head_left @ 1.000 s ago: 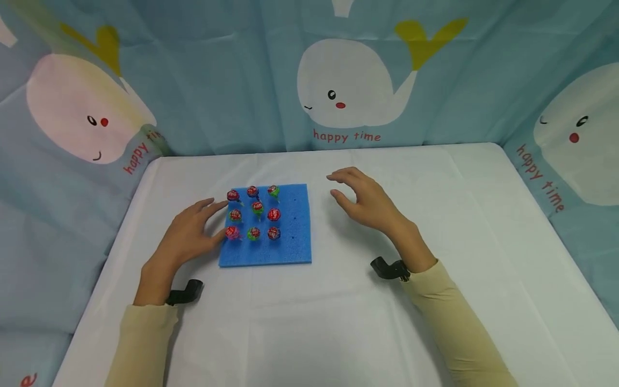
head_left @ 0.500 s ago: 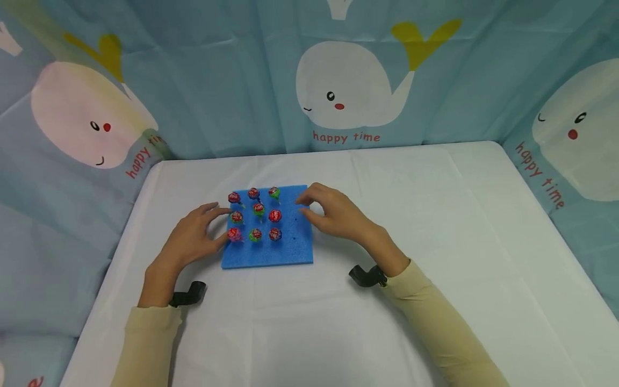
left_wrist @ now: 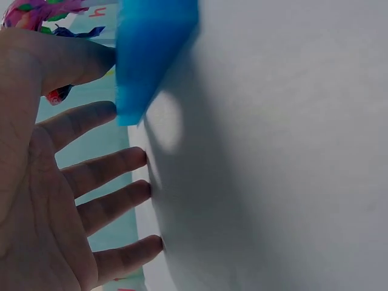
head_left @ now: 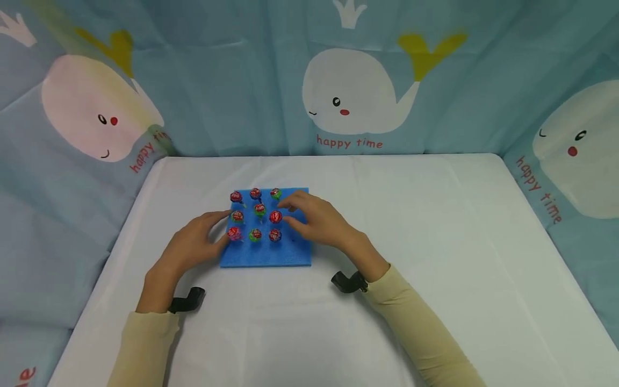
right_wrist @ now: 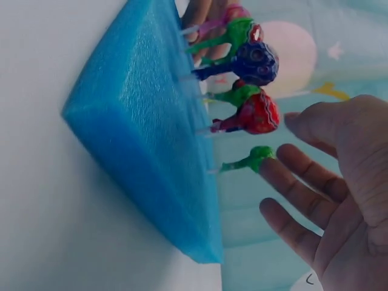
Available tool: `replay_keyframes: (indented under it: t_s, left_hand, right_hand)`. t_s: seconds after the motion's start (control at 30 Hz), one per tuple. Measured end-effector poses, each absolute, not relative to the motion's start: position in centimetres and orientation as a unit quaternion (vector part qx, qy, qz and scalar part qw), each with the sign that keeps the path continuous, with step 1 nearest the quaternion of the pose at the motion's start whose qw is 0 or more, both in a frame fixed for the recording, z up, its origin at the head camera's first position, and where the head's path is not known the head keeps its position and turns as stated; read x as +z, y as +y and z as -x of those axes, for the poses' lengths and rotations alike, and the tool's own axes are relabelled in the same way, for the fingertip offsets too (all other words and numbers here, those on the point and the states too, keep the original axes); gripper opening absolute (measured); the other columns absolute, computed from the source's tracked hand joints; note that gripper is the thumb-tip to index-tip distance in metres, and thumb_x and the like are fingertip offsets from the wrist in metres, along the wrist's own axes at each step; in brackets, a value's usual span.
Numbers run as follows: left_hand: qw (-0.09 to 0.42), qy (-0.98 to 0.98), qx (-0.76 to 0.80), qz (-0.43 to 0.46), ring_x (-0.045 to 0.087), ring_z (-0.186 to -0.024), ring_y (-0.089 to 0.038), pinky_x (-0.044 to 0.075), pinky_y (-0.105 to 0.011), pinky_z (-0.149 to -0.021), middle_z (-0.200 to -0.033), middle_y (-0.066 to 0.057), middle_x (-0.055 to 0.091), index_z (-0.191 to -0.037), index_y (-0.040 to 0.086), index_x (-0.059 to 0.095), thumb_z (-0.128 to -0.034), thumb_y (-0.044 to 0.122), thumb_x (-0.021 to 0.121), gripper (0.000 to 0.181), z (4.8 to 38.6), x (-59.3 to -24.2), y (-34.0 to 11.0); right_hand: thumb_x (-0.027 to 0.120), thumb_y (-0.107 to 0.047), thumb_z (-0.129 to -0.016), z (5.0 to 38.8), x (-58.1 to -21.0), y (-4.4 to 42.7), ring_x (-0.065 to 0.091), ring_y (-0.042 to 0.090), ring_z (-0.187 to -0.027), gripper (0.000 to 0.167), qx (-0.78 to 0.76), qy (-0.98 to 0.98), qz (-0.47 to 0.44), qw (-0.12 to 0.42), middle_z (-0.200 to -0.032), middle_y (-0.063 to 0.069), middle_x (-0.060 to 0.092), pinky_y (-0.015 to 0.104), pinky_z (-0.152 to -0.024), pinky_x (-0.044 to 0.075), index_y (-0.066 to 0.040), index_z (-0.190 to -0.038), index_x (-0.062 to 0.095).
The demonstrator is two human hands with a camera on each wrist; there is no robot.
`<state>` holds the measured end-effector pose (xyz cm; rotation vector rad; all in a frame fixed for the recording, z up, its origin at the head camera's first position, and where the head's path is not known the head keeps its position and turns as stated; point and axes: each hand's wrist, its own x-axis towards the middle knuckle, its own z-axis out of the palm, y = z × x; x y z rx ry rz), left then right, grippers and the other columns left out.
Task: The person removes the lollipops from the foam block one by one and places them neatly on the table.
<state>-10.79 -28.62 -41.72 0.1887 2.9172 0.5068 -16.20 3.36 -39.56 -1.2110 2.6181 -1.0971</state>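
Several wrapped lollipops stand on sticks in rows of three in a blue foam block [head_left: 266, 258]. My left hand [head_left: 193, 242] is at the block's left side; in the left wrist view its thumb and index fingertip touch the foam edge [left_wrist: 151, 60], the other fingers extended. A pink lollipop [head_left: 234, 233] stands nearest that thumb. My right hand [head_left: 321, 223] hovers over the block's right part, thumb and fingers parted, holding nothing. Just left of its fingertips is a red lollipop [right_wrist: 260, 113]. A green lollipop [right_wrist: 260, 154] appears close to its fingers in the right wrist view.
The block lies on a white-covered table [head_left: 290, 333]. A blue curtain [head_left: 232, 97] printed with whales hangs behind and at the sides. Black wrist cameras sit on both wrists, one at the left wrist [head_left: 188, 300], one at the right [head_left: 348, 282].
My right hand has moved left from beside the block to above its right part, near the red lollipop. My left hand stays at the block's left edge. The head view has shifted slightly.
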Motion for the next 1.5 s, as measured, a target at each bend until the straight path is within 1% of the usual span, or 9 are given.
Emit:
replay_keyframes:
  t_s: [0.1, 0.3, 0.37, 0.63, 0.8, 1.03, 1.13, 1.3, 1.5]
  left_hand:
    - [0.085, 0.980, 0.169, -0.069, 0.043, -0.151, -0.049, 0.039, -0.074, -0.117, -0.160, -0.023, 0.050, -0.160, 0.014, 0.046, -0.1004, 0.035, 0.066, 0.067, 10.7, -41.9, -28.4]
    - [0.091, 0.979, 0.167, -0.069, 0.043, -0.150, -0.050, 0.040, -0.074, -0.116, -0.160, -0.025, 0.049, -0.161, 0.011, 0.044, -0.1015, 0.033, 0.062, 0.065, 10.4, -41.8, -28.0]
    - [0.094, 0.979, 0.168, -0.069, 0.043, -0.150, -0.050, 0.040, -0.074, -0.116, -0.161, -0.025, 0.048, -0.161, 0.010, 0.044, -0.1016, 0.033, 0.061, 0.065, 10.2, -41.9, -27.9]
    - [0.094, 0.978, 0.172, -0.070, 0.045, -0.149, -0.049, 0.042, -0.074, -0.115, -0.161, -0.025, 0.048, -0.161, 0.011, 0.044, -0.1010, 0.035, 0.062, 0.066, 9.8, -42.1, -27.8]
    - [0.096, 0.978, 0.169, -0.073, 0.045, -0.149, -0.049, 0.042, -0.074, -0.115, -0.160, -0.025, 0.049, -0.160, 0.011, 0.045, -0.1008, 0.035, 0.063, 0.067, 9.9, -41.7, -28.0]
    - [0.092, 0.980, 0.162, -0.075, 0.046, -0.148, -0.050, 0.042, -0.074, -0.115, -0.160, -0.025, 0.049, -0.160, 0.012, 0.045, -0.1004, 0.034, 0.062, 0.066, 10.2, -41.6, -28.1]
    - [0.091, 0.979, 0.163, -0.077, 0.046, -0.148, -0.050, 0.042, -0.074, -0.115, -0.160, -0.025, 0.049, -0.159, 0.011, 0.045, -0.1006, 0.034, 0.062, 0.065, 10.2, -41.6, -28.1]
    - [0.089, 0.979, 0.165, -0.077, 0.046, -0.148, -0.050, 0.043, -0.074, -0.114, -0.160, -0.026, 0.048, -0.159, 0.011, 0.045, -0.1006, 0.033, 0.062, 0.065, 10.1, -41.3, -28.2]
    - [0.091, 0.980, 0.161, -0.079, 0.045, -0.148, -0.051, 0.042, -0.074, -0.115, -0.160, -0.026, 0.048, -0.159, 0.010, 0.045, -0.1008, 0.034, 0.061, 0.065, 10.2, -41.2, -28.2]
  right_hand:
    - [0.067, -0.018, -0.104, 16.1, -39.6, 3.1, 0.071, 0.022, -0.117, 0.033, -0.346, 0.858, 0.379, 0.030, -0.133, 0.008, 0.069, 0.039, -0.098, 0.062, -0.010, -0.136, 0.067]
    - [0.068, -0.019, -0.103, 16.1, -39.3, 2.6, 0.072, 0.024, -0.121, 0.044, -0.333, 0.861, 0.382, 0.026, -0.136, 0.010, 0.067, 0.042, -0.099, 0.063, -0.010, -0.146, 0.059]
    - [0.068, -0.020, -0.103, 16.1, -39.1, 2.5, 0.071, 0.024, -0.121, 0.045, -0.328, 0.863, 0.383, 0.025, -0.136, 0.010, 0.067, 0.042, -0.098, 0.063, -0.010, -0.146, 0.059]
    - [0.068, -0.022, -0.103, 15.5, -38.8, 2.3, 0.072, 0.023, -0.120, 0.036, -0.304, 0.869, 0.388, 0.022, -0.137, 0.004, 0.067, 0.040, -0.102, 0.062, -0.013, -0.137, 0.068]
    - [0.068, -0.022, -0.103, 15.5, -39.6, 2.0, 0.073, 0.024, -0.117, 0.035, -0.314, 0.865, 0.391, 0.022, -0.133, 0.005, 0.068, 0.038, -0.099, 0.063, -0.012, -0.136, 0.068]
    - [0.068, -0.023, -0.104, 16.2, -40.6, 1.8, 0.072, 0.018, -0.117, 0.033, -0.315, 0.861, 0.400, -0.007, -0.132, 0.003, 0.071, 0.034, -0.100, 0.062, -0.012, -0.135, 0.068]
    - [0.068, -0.024, -0.104, 16.5, -40.7, 1.8, 0.073, 0.015, -0.114, 0.028, -0.310, 0.862, 0.400, -0.020, -0.128, 0.001, 0.073, 0.033, -0.097, 0.062, -0.014, -0.130, 0.070]
    - [0.073, -0.024, -0.101, 16.7, -40.7, 1.7, 0.074, 0.016, -0.109, 0.022, -0.307, 0.863, 0.400, -0.027, -0.120, -0.001, 0.074, 0.032, -0.091, 0.063, -0.016, -0.121, 0.076]
    - [0.075, -0.020, -0.100, 16.6, -41.0, 1.2, 0.075, 0.020, -0.108, 0.024, -0.316, 0.870, 0.376, -0.032, -0.123, 0.004, 0.075, 0.034, -0.094, 0.063, -0.012, -0.123, 0.073]
